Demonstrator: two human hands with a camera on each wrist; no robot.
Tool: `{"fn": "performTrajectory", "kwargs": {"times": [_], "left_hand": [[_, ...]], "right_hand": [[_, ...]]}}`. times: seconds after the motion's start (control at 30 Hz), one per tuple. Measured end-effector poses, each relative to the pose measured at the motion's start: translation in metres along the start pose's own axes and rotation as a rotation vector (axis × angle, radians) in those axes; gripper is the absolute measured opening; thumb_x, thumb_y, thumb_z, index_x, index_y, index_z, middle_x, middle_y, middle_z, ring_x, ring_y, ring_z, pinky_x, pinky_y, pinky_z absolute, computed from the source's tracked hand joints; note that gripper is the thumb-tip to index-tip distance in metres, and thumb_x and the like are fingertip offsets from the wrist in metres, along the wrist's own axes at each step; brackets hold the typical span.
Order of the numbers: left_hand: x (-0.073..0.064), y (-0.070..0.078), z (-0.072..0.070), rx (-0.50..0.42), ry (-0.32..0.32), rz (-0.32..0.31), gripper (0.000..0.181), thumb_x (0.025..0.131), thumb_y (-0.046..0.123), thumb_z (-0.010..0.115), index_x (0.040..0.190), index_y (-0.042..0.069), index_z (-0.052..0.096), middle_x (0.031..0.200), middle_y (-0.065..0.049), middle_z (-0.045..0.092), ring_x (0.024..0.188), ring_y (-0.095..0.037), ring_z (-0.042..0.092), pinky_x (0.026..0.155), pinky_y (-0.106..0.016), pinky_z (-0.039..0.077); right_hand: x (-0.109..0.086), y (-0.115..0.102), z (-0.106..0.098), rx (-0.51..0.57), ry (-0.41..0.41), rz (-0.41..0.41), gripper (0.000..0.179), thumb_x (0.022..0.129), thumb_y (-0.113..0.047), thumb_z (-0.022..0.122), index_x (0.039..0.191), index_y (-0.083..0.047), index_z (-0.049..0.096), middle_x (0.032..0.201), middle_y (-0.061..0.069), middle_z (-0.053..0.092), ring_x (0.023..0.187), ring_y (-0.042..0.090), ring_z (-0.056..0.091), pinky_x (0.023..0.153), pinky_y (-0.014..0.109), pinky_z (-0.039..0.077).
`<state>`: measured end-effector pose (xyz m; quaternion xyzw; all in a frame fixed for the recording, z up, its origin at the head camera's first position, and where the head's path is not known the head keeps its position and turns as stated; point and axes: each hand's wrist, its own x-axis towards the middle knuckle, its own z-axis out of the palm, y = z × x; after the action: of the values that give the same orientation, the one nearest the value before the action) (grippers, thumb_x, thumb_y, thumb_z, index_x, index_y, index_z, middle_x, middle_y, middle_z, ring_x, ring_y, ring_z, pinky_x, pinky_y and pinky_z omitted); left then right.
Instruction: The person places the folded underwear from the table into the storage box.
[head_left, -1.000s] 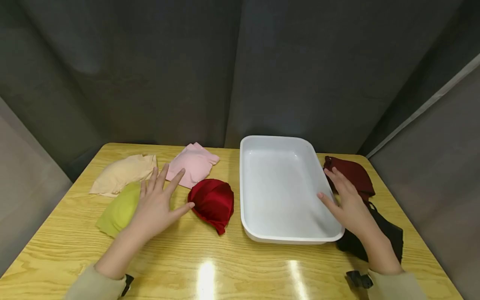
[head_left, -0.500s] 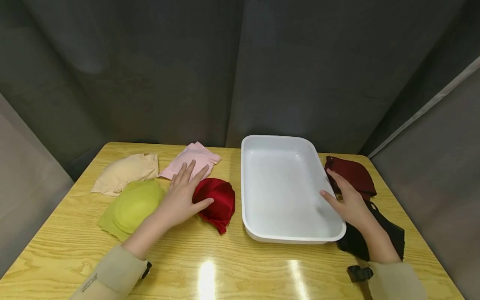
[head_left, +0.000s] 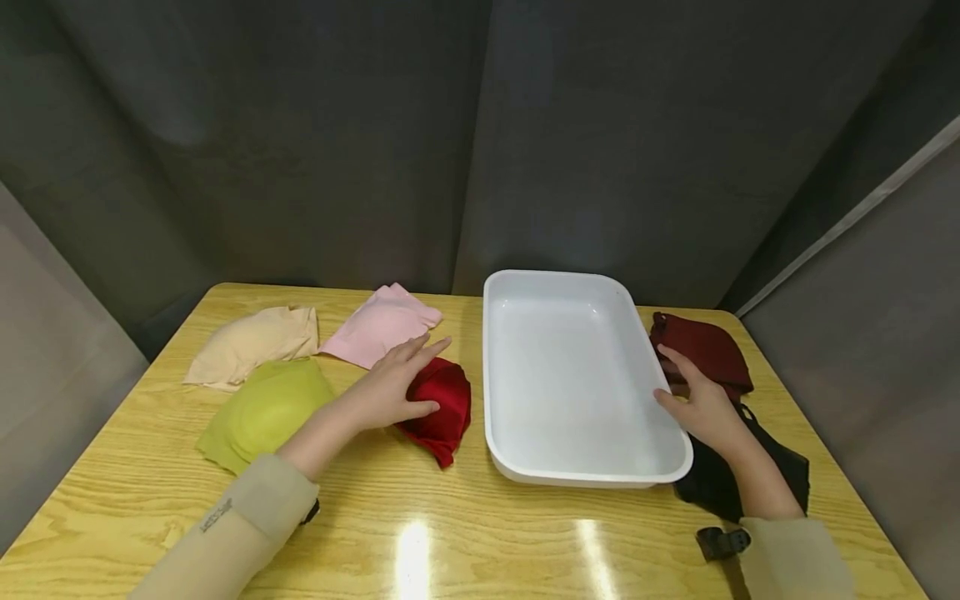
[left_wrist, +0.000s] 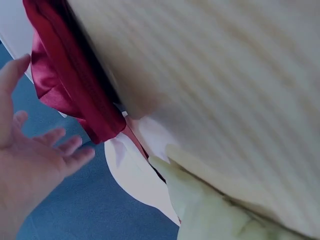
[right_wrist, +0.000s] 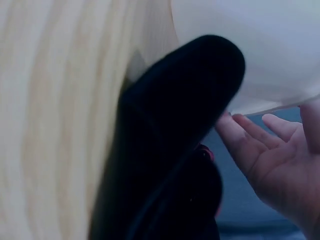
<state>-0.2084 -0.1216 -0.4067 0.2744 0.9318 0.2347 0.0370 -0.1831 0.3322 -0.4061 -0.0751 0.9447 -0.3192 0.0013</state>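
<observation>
A folded red satin bra (head_left: 447, 402) lies on the table left of the white basin (head_left: 577, 481). Over its left part hovers my left hand (head_left: 390, 390), thumb and fingers spread; the left wrist view shows the red bra (left_wrist: 62, 75) beside the fingers, not gripped. My right hand (head_left: 708, 412) is at the basin's right rim, thumb and fingers fairly straight; whether it touches the rim cannot be told. Near that hand lie a maroon bra (head_left: 705, 350) and a black bra (head_left: 780, 462), the latter partly hidden by the forearm.
To the left, a yellow-green bra (head_left: 270, 412), a beige bra (head_left: 255, 343) and a pink bra (head_left: 382, 321) lie on the wooden table (head_left: 480, 533). Dark grey curtains (head_left: 360, 150) rise behind the table.
My left hand has moved right, from above the yellow-green bra to over the red one. The right hand has shifted slightly right, its thumb drawing back from over the basin toward its rim.
</observation>
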Motion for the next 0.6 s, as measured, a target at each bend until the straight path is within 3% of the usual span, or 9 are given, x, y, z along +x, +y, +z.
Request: {"fn": "performTrajectory", "kwargs": {"times": [0.3,0.6], "left_hand": [[0.018,-0.007,-0.004,-0.137,-0.149,0.052,0.086,0.081,0.031,0.072,0.151,0.021,0.023,0.143,-0.006,0.042,0.132,-0.025,0.034,0.107,-0.043,0.036],[0.023,-0.018,-0.008,-0.284,-0.253,0.019,0.086,0.08,0.029,0.074,0.15,0.021,0.025,0.138,-0.004,0.046,0.119,-0.019,0.044,0.1,-0.038,0.041]], "right_hand": [[0.002,0.005,-0.002,0.081,-0.038,0.046,0.065,0.095,-0.021,0.056,0.148,-0.001,0.023,0.134,0.032,0.042,0.108,0.044,0.056,0.084,0.051,0.052],[0.001,0.005,-0.004,0.151,-0.093,0.047,0.066,0.096,-0.022,0.055,0.15,-0.004,0.02,0.137,0.03,0.039,0.112,0.044,0.053,0.084,0.047,0.053]]}}
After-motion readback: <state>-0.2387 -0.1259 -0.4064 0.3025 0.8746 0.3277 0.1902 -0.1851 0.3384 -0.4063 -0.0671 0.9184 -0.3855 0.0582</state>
